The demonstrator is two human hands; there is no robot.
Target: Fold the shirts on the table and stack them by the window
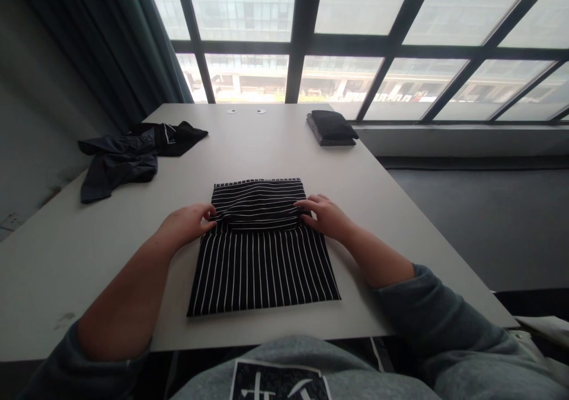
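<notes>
Striped garment (267, 266) on the counter (249, 145), between the hands, looks part-folded. Left hand (189, 225) and right hand (326, 216) pinch its side edges. Dark stack (331, 127) far right: folded. Crumpled dark clothes (127, 154) far left: apparently left to fold.

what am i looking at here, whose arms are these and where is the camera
No machine here: you see one person's bare left hand and right hand. The single picture comes from a camera worn on their head, looking forward and down. Their fingers touch opposite sides of a flat, black, white-striped cloth; how firmly they grip is unclear. It lies on a white table, with crumpled dark fabric far left and a neat dark folded stack far right.
</notes>
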